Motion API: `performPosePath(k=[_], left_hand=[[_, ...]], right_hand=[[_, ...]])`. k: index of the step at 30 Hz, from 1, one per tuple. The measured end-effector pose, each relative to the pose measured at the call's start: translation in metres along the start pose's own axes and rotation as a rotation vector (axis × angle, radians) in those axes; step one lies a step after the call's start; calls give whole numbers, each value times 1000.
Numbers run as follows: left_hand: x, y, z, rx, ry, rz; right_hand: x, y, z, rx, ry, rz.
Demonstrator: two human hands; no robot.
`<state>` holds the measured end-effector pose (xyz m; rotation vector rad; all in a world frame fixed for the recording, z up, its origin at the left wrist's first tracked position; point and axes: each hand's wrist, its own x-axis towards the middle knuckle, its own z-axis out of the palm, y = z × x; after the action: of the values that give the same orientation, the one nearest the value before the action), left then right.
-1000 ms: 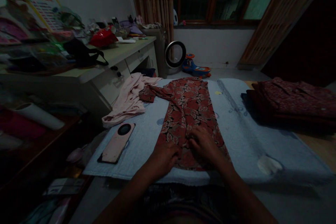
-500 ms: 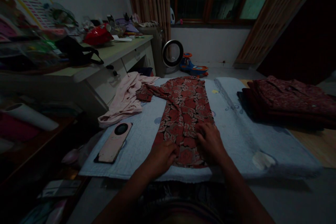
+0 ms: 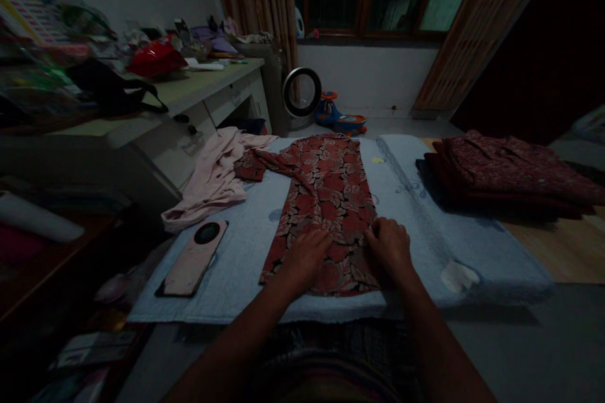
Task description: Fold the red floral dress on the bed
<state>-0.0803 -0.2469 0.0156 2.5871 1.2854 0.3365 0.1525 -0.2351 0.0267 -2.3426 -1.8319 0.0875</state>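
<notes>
A red, black and grey leaf-patterned shirt [image 3: 331, 195] lies spread on a light blue blanket [image 3: 246, 289], one sleeve reaching left onto a pale pink garment [image 3: 212, 170]. My left hand [image 3: 307, 257] rests on the shirt's lower middle, palm down with fingers stretched forward. At the shirt's right edge, my right hand [image 3: 393, 249] has its thumb and curled fingers closed on the cloth. A pink phone [image 3: 191, 264] with a round black camera ring lies to the left of the shirt.
A stack of folded dark red clothes [image 3: 510, 170] sits at the right. Along the left stands a cluttered desk [image 3: 189, 94]. Beyond the blanket are a washing machine's open round door [image 3: 285, 93] and a blue-orange ride-on toy [image 3: 338, 118].
My left hand has moved forward and right over the shirt, its fingers straightening. My right hand has shifted outward to the shirt's right edge. The view has turned slightly right.
</notes>
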Motion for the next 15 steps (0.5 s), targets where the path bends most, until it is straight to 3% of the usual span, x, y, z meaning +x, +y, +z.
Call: performPosePath(k=[6,11,15], left_hand=[[-4,-3,12,10,54,8],[-8,-3,23,-32,153,40],[-13,-2,13,-132,307,100]], right_hand=[[2,4,0,28,-30,-35],[1,0,-1,68,65,-98],[13,-12,-3,182,143,-259]])
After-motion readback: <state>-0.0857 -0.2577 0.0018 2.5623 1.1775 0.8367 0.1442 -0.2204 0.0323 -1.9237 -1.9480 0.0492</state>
